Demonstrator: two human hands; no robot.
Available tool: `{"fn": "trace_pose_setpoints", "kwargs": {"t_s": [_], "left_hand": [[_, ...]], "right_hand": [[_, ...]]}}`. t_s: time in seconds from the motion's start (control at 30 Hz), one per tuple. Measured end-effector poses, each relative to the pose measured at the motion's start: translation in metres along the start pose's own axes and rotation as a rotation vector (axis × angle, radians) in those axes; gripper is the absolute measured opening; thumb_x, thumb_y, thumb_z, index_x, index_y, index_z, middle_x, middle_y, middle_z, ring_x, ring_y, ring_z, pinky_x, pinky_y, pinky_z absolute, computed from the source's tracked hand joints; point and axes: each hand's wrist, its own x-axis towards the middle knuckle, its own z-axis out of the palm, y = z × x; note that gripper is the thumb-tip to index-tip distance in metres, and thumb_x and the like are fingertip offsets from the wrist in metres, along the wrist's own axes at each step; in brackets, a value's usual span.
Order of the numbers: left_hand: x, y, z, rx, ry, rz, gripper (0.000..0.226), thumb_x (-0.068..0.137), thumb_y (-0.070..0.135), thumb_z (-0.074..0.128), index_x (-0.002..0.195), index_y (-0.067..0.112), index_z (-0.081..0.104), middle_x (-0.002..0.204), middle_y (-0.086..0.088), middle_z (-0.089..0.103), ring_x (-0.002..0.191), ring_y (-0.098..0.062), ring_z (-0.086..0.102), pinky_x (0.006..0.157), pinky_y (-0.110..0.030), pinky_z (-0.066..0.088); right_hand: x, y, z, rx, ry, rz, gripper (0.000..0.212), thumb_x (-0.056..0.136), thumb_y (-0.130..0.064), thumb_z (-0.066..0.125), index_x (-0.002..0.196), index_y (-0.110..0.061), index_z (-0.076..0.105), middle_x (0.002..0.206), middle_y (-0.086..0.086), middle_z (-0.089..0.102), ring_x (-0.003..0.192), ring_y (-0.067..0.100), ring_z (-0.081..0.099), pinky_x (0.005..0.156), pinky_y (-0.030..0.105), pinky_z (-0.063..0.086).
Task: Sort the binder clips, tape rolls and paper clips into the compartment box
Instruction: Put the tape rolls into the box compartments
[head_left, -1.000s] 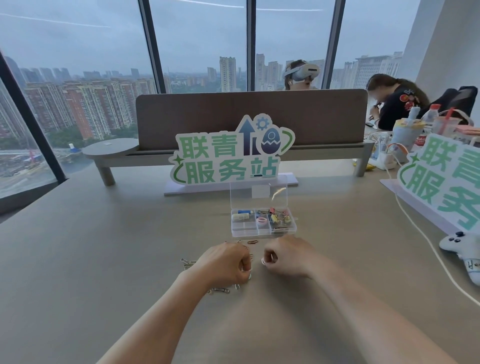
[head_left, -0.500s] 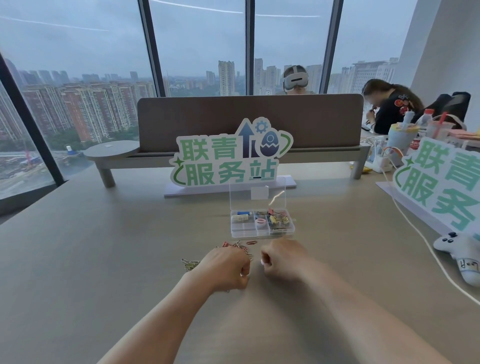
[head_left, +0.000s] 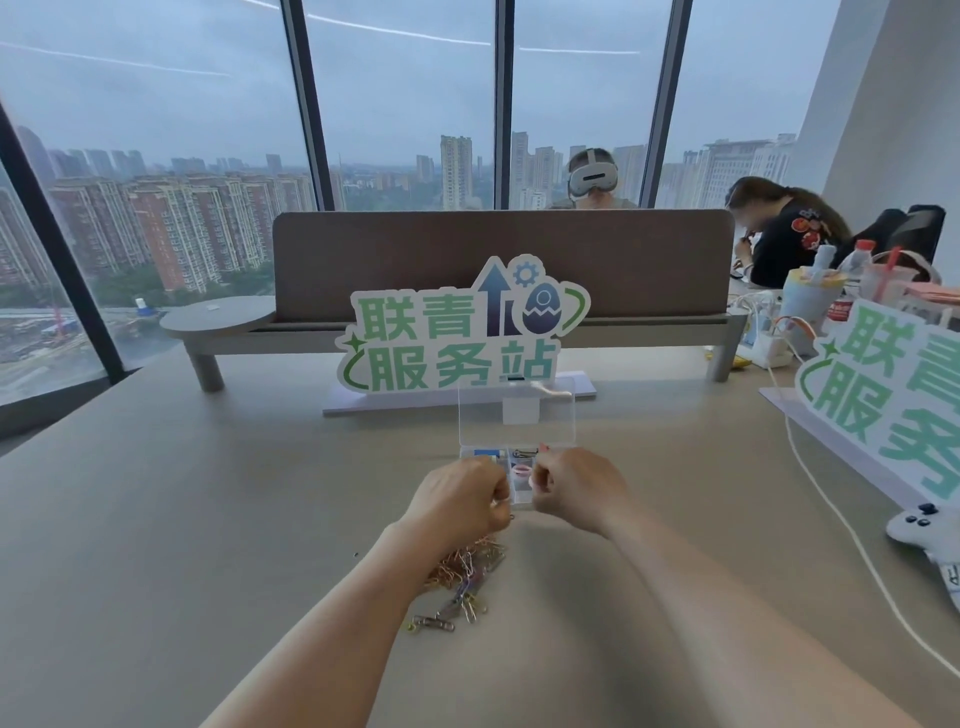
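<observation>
The clear compartment box (head_left: 519, 496) stands on the table with its lid (head_left: 517, 415) upright. It holds a pink tape roll (head_left: 521, 471), a blue item and binder clips, mostly hidden by my hands. My left hand (head_left: 460, 499) hovers over the box's left front part, its fingers curled round paper clips, with a bit of one showing below the fingers. Over the right part of the box, my right hand (head_left: 576, 488) has its fingers curled on a small paper clip that is barely visible. A pile of loose paper clips (head_left: 462, 577) lies under my left wrist.
A green-lettered sign (head_left: 457, 338) stands just behind the box, and a second sign (head_left: 893, 395) stands at the right. A white cable (head_left: 831, 519) and a white game controller (head_left: 930, 535) lie at the right. Behind a desk divider (head_left: 498, 260) sit two people.
Both hands have moved forward from the paper clip pile to above the box. The pile, which my left hand covered before, now lies uncovered beneath my left wrist.
</observation>
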Motion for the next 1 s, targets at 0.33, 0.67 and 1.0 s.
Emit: {"fn": "trace_pose_setpoints", "kwargs": {"t_s": [0.33, 0.67, 1.0], "left_hand": [[0.048, -0.010, 0.019, -0.015, -0.024, -0.043, 0.013, 0.082, 0.028, 0.057, 0.090, 0.020, 0.065, 0.100, 0.000, 0.063, 0.089, -0.025, 0.061, 0.074, -0.034, 0.050], [0.058, -0.013, 0.022, -0.023, -0.050, -0.048, 0.012, 0.080, 0.027, 0.060, 0.089, 0.021, 0.064, 0.100, 0.001, 0.063, 0.088, -0.024, 0.060, 0.072, -0.034, 0.048], [0.064, -0.010, 0.027, -0.009, -0.088, -0.015, 0.017, 0.081, 0.028, 0.060, 0.093, 0.019, 0.066, 0.100, 0.001, 0.062, 0.089, -0.024, 0.061, 0.072, -0.033, 0.048]], "right_hand": [[0.033, 0.009, 0.011, -0.073, -0.109, -0.039, 0.012, 0.078, -0.022, 0.053, 0.085, -0.022, 0.063, 0.093, 0.000, 0.069, 0.087, 0.026, 0.062, 0.064, 0.028, 0.040], [0.041, 0.011, 0.014, -0.079, -0.191, -0.068, 0.016, 0.077, -0.024, 0.051, 0.087, -0.025, 0.063, 0.095, 0.003, 0.067, 0.089, 0.028, 0.063, 0.067, 0.029, 0.042], [0.035, 0.022, 0.007, 0.062, -0.072, -0.016, 0.015, 0.080, -0.024, 0.053, 0.084, -0.022, 0.067, 0.089, 0.001, 0.070, 0.082, 0.024, 0.060, 0.062, 0.029, 0.039]]}}
